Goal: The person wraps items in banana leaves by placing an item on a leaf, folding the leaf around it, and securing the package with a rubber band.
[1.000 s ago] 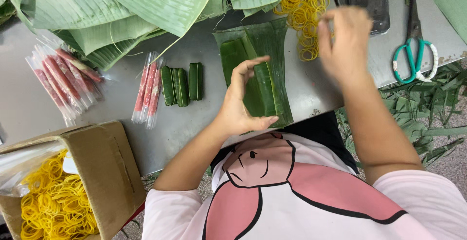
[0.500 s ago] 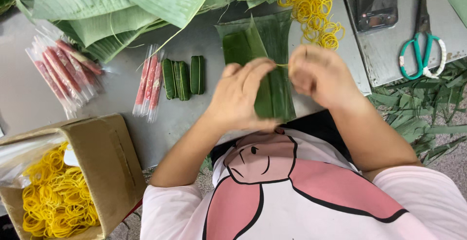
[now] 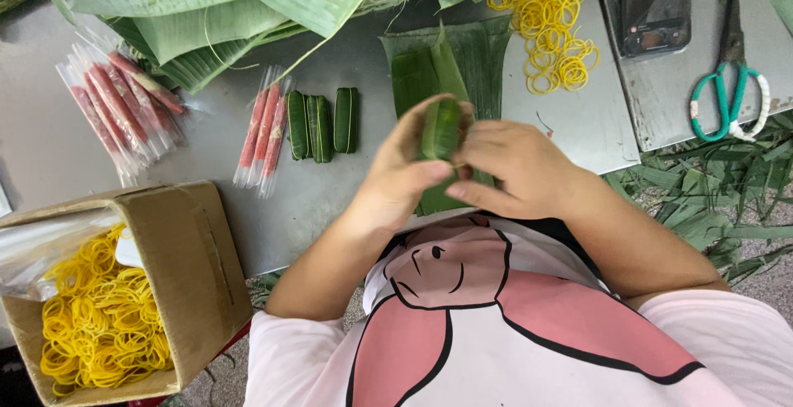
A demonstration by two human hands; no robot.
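My left hand (image 3: pixel 396 180) and my right hand (image 3: pixel 516 163) meet in front of my chest, both closed around a small roll wrapped in green banana leaf (image 3: pixel 441 129). The roll stands upright between my fingertips. Below the hands, cut strips of banana leaf (image 3: pixel 450 56) lie flat on the grey table (image 3: pixel 49 143). Three finished green rolls (image 3: pixel 322 122) lie side by side to the left of my left hand. Pink sausage sticks in clear wrappers (image 3: pixel 263 130) lie beside them.
A second heap of wrapped pink sticks (image 3: pixel 116 110) lies far left. Big banana leaves (image 3: pixel 206 2) cover the table's back. Loose yellow rubber bands (image 3: pixel 553 23), a phone (image 3: pixel 655 2) and green-handled scissors (image 3: pixel 727 85) sit at right. A cardboard box (image 3: pixel 182 267) of rubber bands stands lower left.
My right hand came back from the rubber band pile to the left hand. Both hands lifted the leaf roll off the table and now hold it upright between them.
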